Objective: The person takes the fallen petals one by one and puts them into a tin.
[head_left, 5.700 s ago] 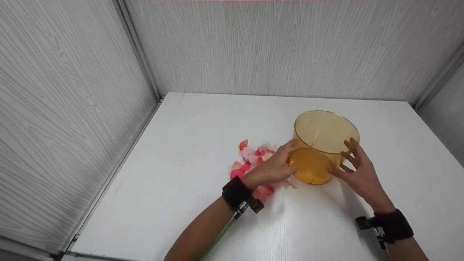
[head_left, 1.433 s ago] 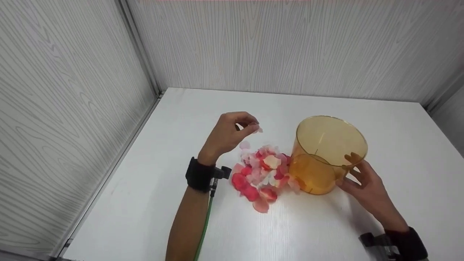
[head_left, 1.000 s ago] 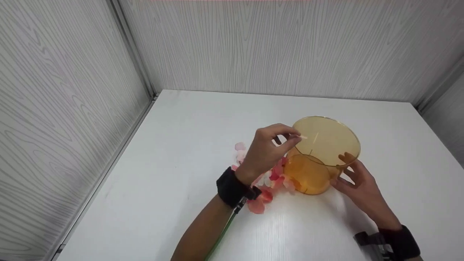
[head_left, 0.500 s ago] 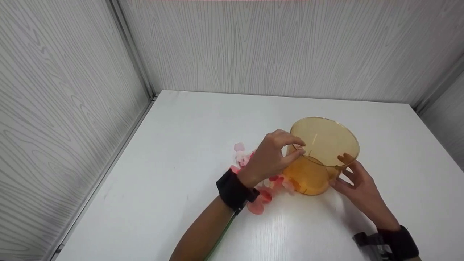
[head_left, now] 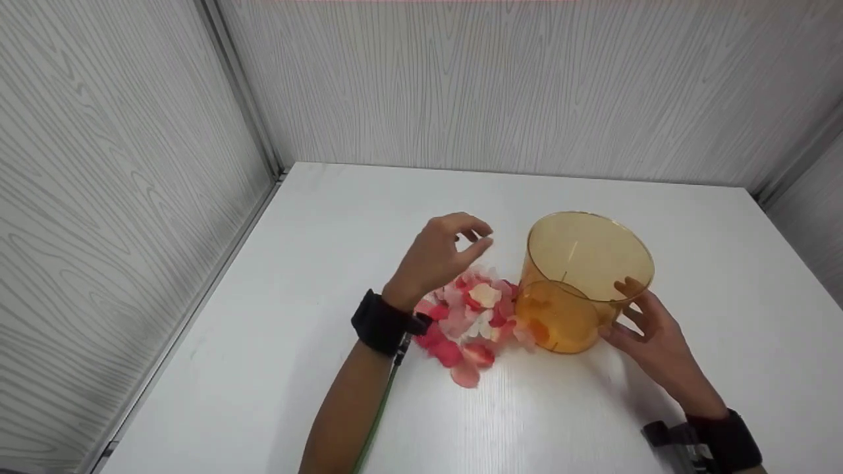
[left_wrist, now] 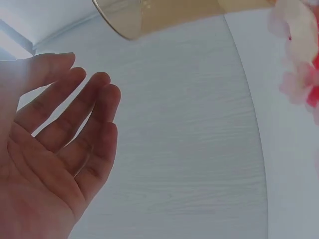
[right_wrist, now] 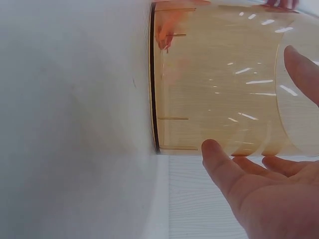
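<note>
An amber see-through plastic tub (head_left: 570, 329), wide at its mouth, stands upright on the white table. My right hand (head_left: 658, 349) grips its right side, thumb at the near wall and fingers spread behind it; the right wrist view has the thumb (right_wrist: 215, 154) against the tub wall. Left of the tub, my left hand (head_left: 435, 257) hovers above the far left part of a heap of petals (head_left: 481, 322) in pink, red and cream. Its fingers are loosely bent, and the left wrist view shows the palm (left_wrist: 35, 169) with nothing in it.
The heap of petals reaches up to the tub's left side. Grey wood-grain panels stand at the back (head_left: 461, 85) and left (head_left: 118, 217) of the white table (head_left: 276, 283). A green cable (head_left: 379, 421) runs along the left forearm.
My left hand pinched a pale petal, carried it right to the tub's rim and let it go there. Now it is back to the left with fingers apart. My right hand stays on the tub.
</note>
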Available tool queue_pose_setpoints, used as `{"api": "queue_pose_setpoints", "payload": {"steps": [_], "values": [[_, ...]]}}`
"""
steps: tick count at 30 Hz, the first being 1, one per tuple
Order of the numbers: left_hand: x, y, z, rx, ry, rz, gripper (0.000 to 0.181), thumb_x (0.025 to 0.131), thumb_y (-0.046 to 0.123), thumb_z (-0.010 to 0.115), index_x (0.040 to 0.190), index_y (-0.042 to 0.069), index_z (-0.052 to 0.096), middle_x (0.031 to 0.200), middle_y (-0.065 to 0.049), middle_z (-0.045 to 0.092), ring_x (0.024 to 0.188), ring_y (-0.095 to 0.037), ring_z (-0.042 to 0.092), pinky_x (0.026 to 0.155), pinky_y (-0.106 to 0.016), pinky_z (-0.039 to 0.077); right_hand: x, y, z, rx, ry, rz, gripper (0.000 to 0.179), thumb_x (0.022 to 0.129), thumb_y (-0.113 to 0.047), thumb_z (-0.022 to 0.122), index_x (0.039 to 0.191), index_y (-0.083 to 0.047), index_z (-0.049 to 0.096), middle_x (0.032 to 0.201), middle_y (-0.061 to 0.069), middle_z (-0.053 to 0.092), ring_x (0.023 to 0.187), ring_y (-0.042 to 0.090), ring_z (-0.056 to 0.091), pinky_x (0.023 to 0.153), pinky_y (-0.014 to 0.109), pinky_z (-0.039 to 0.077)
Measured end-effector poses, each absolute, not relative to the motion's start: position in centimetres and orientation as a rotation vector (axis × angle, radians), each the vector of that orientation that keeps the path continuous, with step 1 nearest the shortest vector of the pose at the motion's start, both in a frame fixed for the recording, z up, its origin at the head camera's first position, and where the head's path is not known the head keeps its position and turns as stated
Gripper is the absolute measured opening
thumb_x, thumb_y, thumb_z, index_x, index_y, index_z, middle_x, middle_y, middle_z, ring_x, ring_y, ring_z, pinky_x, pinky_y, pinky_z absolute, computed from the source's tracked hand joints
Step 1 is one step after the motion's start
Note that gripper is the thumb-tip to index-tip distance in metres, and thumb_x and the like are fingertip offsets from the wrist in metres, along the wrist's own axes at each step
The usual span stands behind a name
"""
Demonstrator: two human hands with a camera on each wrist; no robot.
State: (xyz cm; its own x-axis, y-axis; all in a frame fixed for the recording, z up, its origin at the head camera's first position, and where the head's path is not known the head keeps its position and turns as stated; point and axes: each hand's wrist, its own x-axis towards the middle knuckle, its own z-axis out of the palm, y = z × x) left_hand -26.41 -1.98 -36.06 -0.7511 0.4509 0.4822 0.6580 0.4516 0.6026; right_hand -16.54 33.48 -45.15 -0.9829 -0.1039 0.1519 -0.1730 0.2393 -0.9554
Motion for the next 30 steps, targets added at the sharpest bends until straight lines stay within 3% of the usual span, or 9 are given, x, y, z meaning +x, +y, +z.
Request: {"api": "queue_pose_setpoints", "payload": {"steps": [7, 14, 20, 23, 27, 30], "values": [[-29.1, -5.8, -38.2, -0.667, -2.627, -1.223, 0.023, 0.1, 0.021, 0.067, 0.117, 0.007, 0.076, 0.11, -0.01, 0.077, 0.1, -0.023, 0.071, 0.091, -0.038, 0.06, -16.6, 33.5, -45.1, 0.284, -2.418, 1.894, 0.085, 0.094, 0.001, 0.072, 0.163, -0.018, 0.025, 0.164, 0.009, 0.03, 0.135, -0.004, 0.043, 0.101, 0.011, 0.049], [-30.4, -6.4, -41.5, -0.391, -2.918, -1.157, 0.029, 0.099, 0.023, 0.068, 0.12, 0.005, 0.073, 0.111, -0.013, 0.074, 0.101, -0.027, 0.069, 0.091, -0.042, 0.059, -16.5, 33.4, -45.0, 0.275, -2.459, 1.827, 0.086, 0.094, -0.002, 0.072, 0.164, -0.019, 0.024, 0.165, 0.012, 0.029, 0.135, -0.005, 0.042, 0.1, 0.01, 0.049], [-30.3, -5.7, -42.9, -0.349, -3.139, -1.073, 0.035, 0.095, 0.022, 0.074, 0.125, 0.005, 0.07, 0.114, -0.014, 0.073, 0.105, -0.028, 0.069, 0.092, -0.043, 0.059, -16.4, 33.3, -45.1, 0.277, -2.451, 1.834, 0.086, 0.094, -0.001, 0.072, 0.164, -0.018, 0.024, 0.164, 0.01, 0.031, 0.136, -0.004, 0.042, 0.1, 0.01, 0.049], [-30.2, -5.5, -43.1, -0.353, -3.19, -1.082, 0.036, 0.092, 0.018, 0.076, 0.126, 0.006, 0.07, 0.117, -0.013, 0.071, 0.107, -0.028, 0.068, 0.094, -0.042, 0.059, -16.4, 33.3, -45.1, 0.275, -2.45, 1.836, 0.086, 0.094, -0.001, 0.072, 0.164, -0.019, 0.025, 0.164, 0.007, 0.032, 0.14, 0.003, 0.041, 0.101, 0.01, 0.048], [-30.2, -5.6, -42.7, -0.362, -3.196, -1.078, 0.031, 0.094, 0.014, 0.072, 0.123, 0.004, 0.072, 0.118, -0.014, 0.072, 0.106, -0.029, 0.068, 0.096, -0.043, 0.059, -16.4, 33.4, -45.1, 0.277, -2.443, 1.859, 0.086, 0.094, 0.0, 0.071, 0.164, -0.02, 0.024, 0.164, 0.006, 0.031, 0.147, 0.016, 0.037, 0.102, 0.01, 0.048], [-30.2, -6.1, -42.1, -0.372, -3.186, -1.076, 0.027, 0.098, 0.017, 0.067, 0.122, 0.004, 0.072, 0.116, -0.014, 0.072, 0.1, -0.027, 0.067, 0.094, -0.041, 0.06, -16.4, 33.4, -45.1, 0.285, -2.439, 1.865, 0.086, 0.095, 0.0, 0.07, 0.164, -0.02, 0.023, 0.164, 0.007, 0.031, 0.146, 0.013, 0.038, 0.102, 0.011, 0.049]]}}
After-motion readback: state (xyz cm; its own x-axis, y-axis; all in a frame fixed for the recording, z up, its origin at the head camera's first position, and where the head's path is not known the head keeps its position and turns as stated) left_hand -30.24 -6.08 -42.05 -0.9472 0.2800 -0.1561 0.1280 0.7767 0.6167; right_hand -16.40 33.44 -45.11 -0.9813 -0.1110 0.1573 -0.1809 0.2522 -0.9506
